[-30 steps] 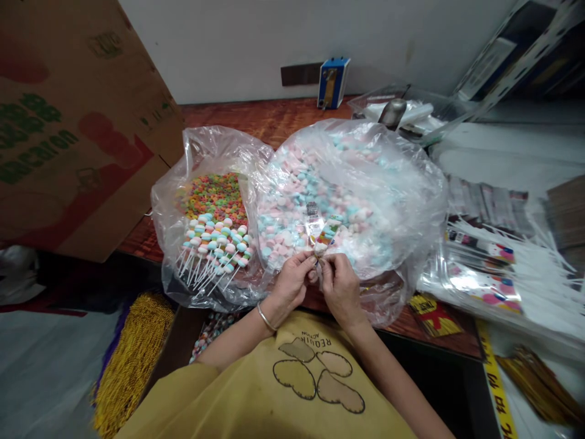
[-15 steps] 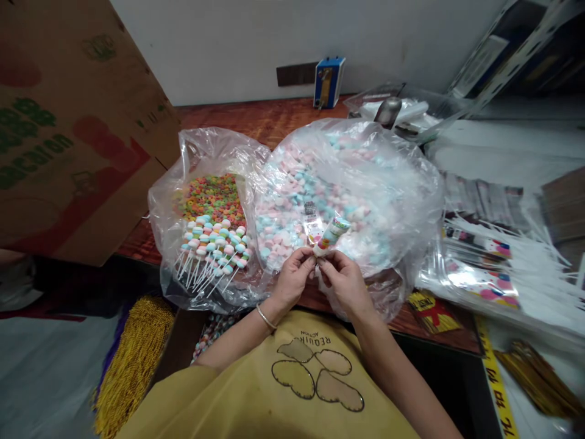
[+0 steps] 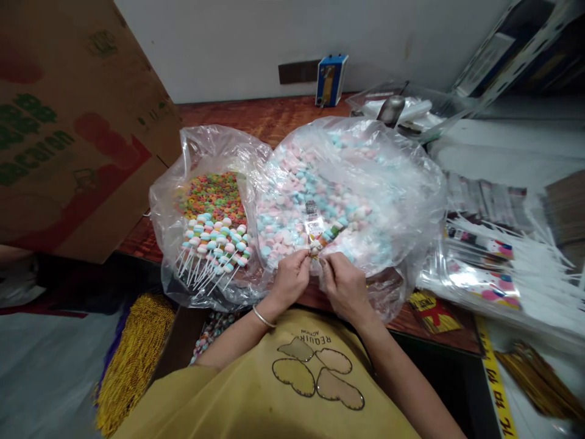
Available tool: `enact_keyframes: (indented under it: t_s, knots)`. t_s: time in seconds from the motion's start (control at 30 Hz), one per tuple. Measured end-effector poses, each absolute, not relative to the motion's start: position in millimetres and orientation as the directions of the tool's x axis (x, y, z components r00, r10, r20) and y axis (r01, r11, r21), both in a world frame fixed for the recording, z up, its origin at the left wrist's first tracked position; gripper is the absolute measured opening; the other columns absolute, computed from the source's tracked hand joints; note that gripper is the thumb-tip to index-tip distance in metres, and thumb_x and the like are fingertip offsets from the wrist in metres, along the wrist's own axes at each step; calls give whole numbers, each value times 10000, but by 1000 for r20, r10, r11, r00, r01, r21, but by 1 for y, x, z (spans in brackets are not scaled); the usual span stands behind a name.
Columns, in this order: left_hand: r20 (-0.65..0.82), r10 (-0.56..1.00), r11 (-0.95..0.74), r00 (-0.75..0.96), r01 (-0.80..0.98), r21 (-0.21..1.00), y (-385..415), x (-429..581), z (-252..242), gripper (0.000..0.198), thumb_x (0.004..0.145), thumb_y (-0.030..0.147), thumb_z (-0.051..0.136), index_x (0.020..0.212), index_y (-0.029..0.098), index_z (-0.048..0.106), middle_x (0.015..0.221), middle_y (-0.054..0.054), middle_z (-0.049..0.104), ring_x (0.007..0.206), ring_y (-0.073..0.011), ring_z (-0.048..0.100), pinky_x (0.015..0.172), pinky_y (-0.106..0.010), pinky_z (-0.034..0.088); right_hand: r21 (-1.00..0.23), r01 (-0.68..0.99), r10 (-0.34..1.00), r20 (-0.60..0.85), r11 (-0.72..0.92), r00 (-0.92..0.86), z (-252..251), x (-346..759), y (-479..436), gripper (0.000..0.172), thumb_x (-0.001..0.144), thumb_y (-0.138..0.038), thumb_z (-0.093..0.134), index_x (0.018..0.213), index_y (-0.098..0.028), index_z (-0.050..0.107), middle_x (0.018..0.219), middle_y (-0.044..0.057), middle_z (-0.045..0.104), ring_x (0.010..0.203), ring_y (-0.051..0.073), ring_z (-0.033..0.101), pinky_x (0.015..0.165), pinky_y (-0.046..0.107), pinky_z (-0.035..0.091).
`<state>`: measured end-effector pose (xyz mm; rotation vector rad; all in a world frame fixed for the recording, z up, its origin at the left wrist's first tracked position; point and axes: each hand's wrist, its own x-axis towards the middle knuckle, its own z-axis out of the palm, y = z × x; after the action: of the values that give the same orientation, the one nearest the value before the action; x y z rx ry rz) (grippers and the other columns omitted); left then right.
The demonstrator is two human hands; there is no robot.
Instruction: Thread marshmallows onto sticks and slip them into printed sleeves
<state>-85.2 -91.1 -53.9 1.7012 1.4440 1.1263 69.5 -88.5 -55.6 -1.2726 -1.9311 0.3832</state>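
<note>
A wrapped candy stick [image 3: 333, 231], with a row of coloured pieces, tilts up and to the right above my fingers. At its lower end my left hand [image 3: 292, 275] is closed in a pinch on a small gold-coloured tie. My right hand [image 3: 342, 280] is closed beside it, fingers pressed against the base of the wrapped candy; its stick is hidden. Just behind the hands lies a clear printed wrapper [image 3: 314, 225], resting on a large clear bag of pink and blue marshmallows [image 3: 292, 189]. Several marshmallow lollipops [image 3: 214, 241] on white sticks are piled to the left.
Ring-shaped coloured candies [image 3: 212, 192] fill the left-hand bag. A big cardboard box [image 3: 82, 140] stands at the left. Printed wrappers and white sticks [image 3: 516, 256] lie at the right, near a yellow twist-tie packet [image 3: 434, 312]. A small blue box [image 3: 331, 80] stands by the wall.
The wrapped candy has turned and tipped lower, away from me. Both hands have shifted slightly; my right hand has rolled over so that its back shows more.
</note>
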Motion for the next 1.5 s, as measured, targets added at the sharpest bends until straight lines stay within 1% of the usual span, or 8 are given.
enact_keyframes:
  t_s: [0.27,0.5,0.7,0.93,1.1,1.2,1.33,1.5]
  knots:
    - [65,997,-55,-39,208,977,-91,-83,-50,198,926,258,575,830,194,736,553,27,568,549,-136,504,606,-240,398,-960,217,983,158,175,-94,-60,64,-91,211,971,-398,582,1047,-211,643,967,48,713,860,207,673,770,331,512]
    - [261,965,-230,-22,406,885,-96,-81,-60,259,872,105,546,933,227,766,796,-48,686,737,-190,583,761,-287,450,-928,316,977,214,198,18,-55,50,-98,218,938,-415,648,957,-199,675,900,52,717,811,207,648,752,333,502]
    - [256,966,-223,-24,420,880,-97,-84,-63,322,880,158,600,1139,253,766,885,-80,710,827,-217,629,835,-314,473,-869,409,942,331,279,61,-54,46,-98,179,952,-329,581,838,-218,662,814,45,695,755,203,626,732,338,492]
    - [265,951,-280,161,84,956,-82,-91,-53,321,922,168,565,1106,293,797,1113,-67,753,1088,-214,665,1023,-386,484,-998,-41,997,54,51,-54,-52,58,-94,216,843,-436,698,818,-227,648,675,-24,605,585,148,515,569,279,443]
    - [384,901,-415,199,143,898,-80,-104,-15,423,880,98,587,1166,348,774,1439,-40,621,1370,-233,520,1196,-475,347,-989,34,974,139,147,-180,-29,71,-90,148,859,-344,669,780,-223,637,737,-8,630,669,164,572,625,287,470]
    - [477,878,-475,37,199,857,-96,-110,16,482,830,47,569,1161,329,777,1213,-63,726,1143,-227,641,1051,-437,483,-861,335,920,387,383,-56,-11,82,-86,101,906,-240,605,816,-232,650,758,1,630,682,167,570,649,302,469]
    - [201,870,-306,449,174,936,-113,-109,38,423,790,37,557,1024,267,823,855,-61,767,780,-204,681,769,-339,548,-477,656,703,701,585,-117,6,94,-88,125,914,-177,594,942,-254,687,834,53,702,747,211,626,714,359,496]
    - [34,907,-89,420,112,990,-99,-100,23,219,876,256,657,1019,234,821,904,-88,791,907,-246,715,865,-359,562,-116,620,455,784,776,-423,10,92,-107,215,876,-173,685,1050,-299,687,873,50,760,730,220,656,673,368,492]
